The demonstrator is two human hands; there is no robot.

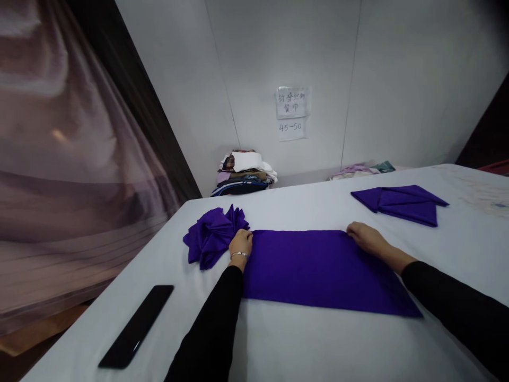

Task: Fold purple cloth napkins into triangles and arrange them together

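A purple cloth napkin [306, 270] lies spread in front of me on the white-covered table, its near edge slanting toward the right. My left hand [240, 245] pinches its far left corner, and a bracelet circles that wrist. At the far right corner, the fingers of my right hand [366, 239] are closed on the fabric. Just left of my left hand sits a purple napkin folded into a pleated, fan-like shape [214, 233]. Beyond my right hand rests another folded purple napkin [409, 204], flat with pointed ends.
A long black flat object [137, 326] lies on the white tablecloth [286, 345] at the near left. Behind the table are a stack of folded clothes [244, 172] and more cloth [358, 170]. A handwritten paper sign [293, 112] hangs on the wall. A curtain [71, 159] drapes at left.
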